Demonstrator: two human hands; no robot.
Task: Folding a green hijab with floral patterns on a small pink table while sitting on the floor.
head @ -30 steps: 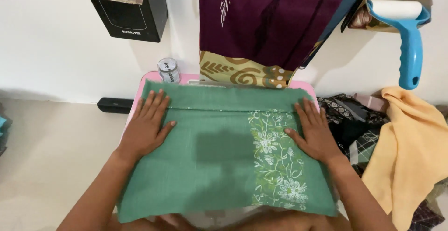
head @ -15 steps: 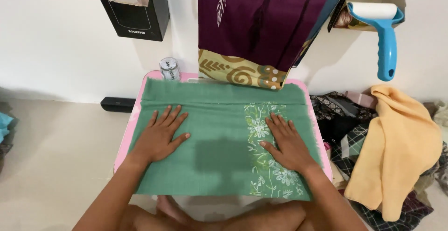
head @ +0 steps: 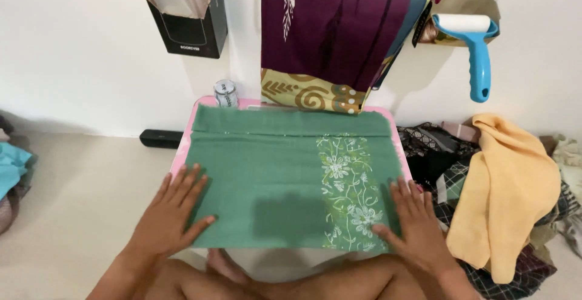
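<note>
On woven green cloth (head: pixel 267 173), both hands, left (head: pixel 170 215), right (head: pixel 415 230), lie flat, fingers spread; embroidered white flowers (head: pixel 348 191).

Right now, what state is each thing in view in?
Green cloth: spread flat on the pink board, top edge folded over.
Left hand: open, flat on cloth's corner.
Right hand: open, flat on cloth's corner.
Lint roller: hanging on wall.
Yellow cloth: crumpled, draped over pile.
</note>
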